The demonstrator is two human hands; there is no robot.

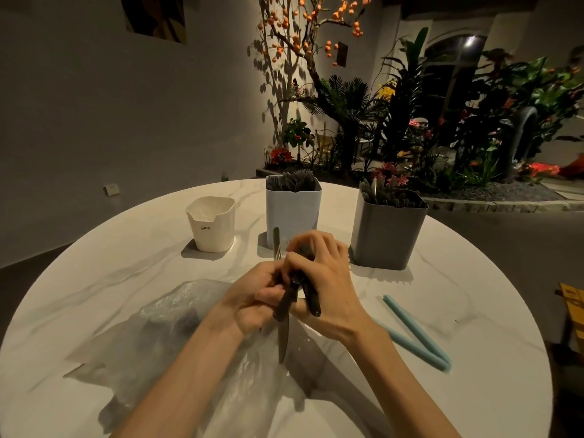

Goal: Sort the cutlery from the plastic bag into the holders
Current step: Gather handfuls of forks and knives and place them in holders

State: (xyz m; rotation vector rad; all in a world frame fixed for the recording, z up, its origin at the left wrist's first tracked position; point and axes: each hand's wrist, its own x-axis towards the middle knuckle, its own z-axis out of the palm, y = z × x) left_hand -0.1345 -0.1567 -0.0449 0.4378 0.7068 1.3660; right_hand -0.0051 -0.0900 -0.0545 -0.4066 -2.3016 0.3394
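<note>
My left hand (252,298) grips a bundle of dark-handled cutlery (284,303) over the middle of the table; a knife blade (282,339) points down from it and fork tips (278,248) stick up. My right hand (322,276) curls round the same bundle from the right, pinching one dark handle (313,301). The clear plastic bag (164,330) lies crumpled at the left of my arms. Three holders stand behind: a small white one (211,229) with nothing seen inside, a pale blue one (294,210) and a grey one (387,235), both holding several dark handles.
The round white marble table (458,295) fills the view. Two light blue straws (417,333) lie to the right of my right arm. Plants and a wall stand beyond the far edge. A yellow object (573,305) sits off the table at the right.
</note>
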